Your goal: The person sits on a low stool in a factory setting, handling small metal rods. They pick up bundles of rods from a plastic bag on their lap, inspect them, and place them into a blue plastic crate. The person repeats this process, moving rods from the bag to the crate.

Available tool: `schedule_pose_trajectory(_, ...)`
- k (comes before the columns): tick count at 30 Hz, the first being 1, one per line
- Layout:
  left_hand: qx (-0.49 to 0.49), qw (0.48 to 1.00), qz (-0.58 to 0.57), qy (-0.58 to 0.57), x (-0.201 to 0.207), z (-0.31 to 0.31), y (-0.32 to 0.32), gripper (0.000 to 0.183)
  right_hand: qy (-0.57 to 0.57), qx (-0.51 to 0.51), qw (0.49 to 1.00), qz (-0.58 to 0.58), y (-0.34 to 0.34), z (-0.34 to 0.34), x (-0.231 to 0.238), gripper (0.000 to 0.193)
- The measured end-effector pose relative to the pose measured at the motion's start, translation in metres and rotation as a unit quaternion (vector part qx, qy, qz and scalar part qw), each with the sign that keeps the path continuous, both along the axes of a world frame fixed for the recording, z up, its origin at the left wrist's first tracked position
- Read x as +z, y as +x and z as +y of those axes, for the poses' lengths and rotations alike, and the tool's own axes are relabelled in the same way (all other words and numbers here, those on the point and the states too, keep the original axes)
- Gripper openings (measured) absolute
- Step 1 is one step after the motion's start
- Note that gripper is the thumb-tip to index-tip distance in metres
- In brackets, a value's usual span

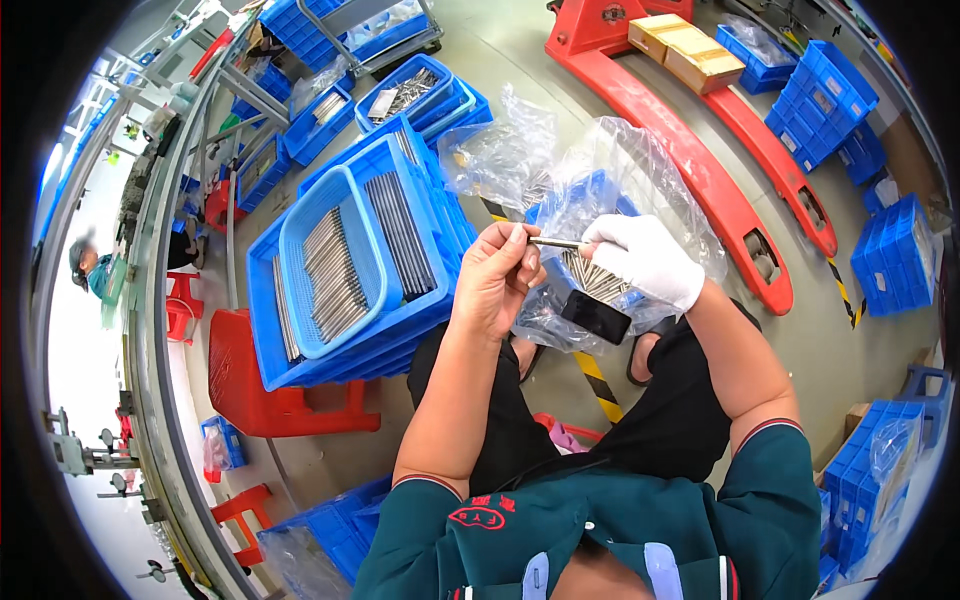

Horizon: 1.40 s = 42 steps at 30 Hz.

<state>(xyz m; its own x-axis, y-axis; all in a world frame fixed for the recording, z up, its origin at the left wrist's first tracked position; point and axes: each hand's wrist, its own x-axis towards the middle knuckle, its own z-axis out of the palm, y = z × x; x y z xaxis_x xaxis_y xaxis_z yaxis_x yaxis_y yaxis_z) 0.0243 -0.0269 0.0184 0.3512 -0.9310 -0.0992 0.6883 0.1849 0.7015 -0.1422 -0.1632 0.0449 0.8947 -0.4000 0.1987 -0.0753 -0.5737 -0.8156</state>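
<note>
A thin metal rod [558,242] spans the gap between my two hands, in front of my body. Bare fingers of my left hand [497,275] pinch its left end. My right hand [650,260], in a white glove, closes on its right end. Below the hands, many metal rods [598,278] lie in a blue crate [568,208] partly covered by a clear plastic bag [690,200]. A black phone [596,317] rests at the near side of that crate. To the left, a light blue basket [284,250] holds rows of similar rods [335,275].
The basket sits in a stack of blue crates [262,345], with darker rods [400,235] beside it. A red stool [240,375] stands left of them. The red pallet jack [650,120] carries cardboard boxes [690,55]. More blue crates [890,260] line the right. Another person [95,265] is far left.
</note>
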Motion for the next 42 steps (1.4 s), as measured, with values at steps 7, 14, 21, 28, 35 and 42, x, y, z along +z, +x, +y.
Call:
schedule_pose_trajectory(7,0.038,0.995,-0.075,0.048,-0.007,-0.003,-0.003,0.014,-0.124,-0.024,0.992,0.011,-0.002,0.005,-0.001,0.012)
schedule_pose_trajectory(14,0.060,0.988,-0.125,0.070,-0.011,0.001,0.002,0.014,-0.125,-0.027,0.991,0.028,0.005,0.009,-0.006,0.011)
schedule_pose_trajectory(21,0.046,0.992,-0.098,0.058,-0.006,0.004,0.003,0.014,0.051,0.018,0.998,0.011,0.014,0.005,-0.016,0.019)
schedule_pose_trajectory(28,0.068,0.936,-0.323,0.125,-0.003,0.002,-0.005,0.013,0.093,0.023,0.992,0.087,0.018,0.011,-0.009,0.019)
schedule_pose_trajectory(35,0.147,0.960,-0.230,0.066,-0.004,0.004,0.008,0.015,0.029,-0.006,0.998,-0.062,0.014,-0.006,-0.020,0.019)
schedule_pose_trajectory(42,0.000,0.996,0.084,0.030,-0.018,0.002,0.000,0.017,0.391,-0.083,0.910,-0.106,0.019,0.014,0.011,0.014)
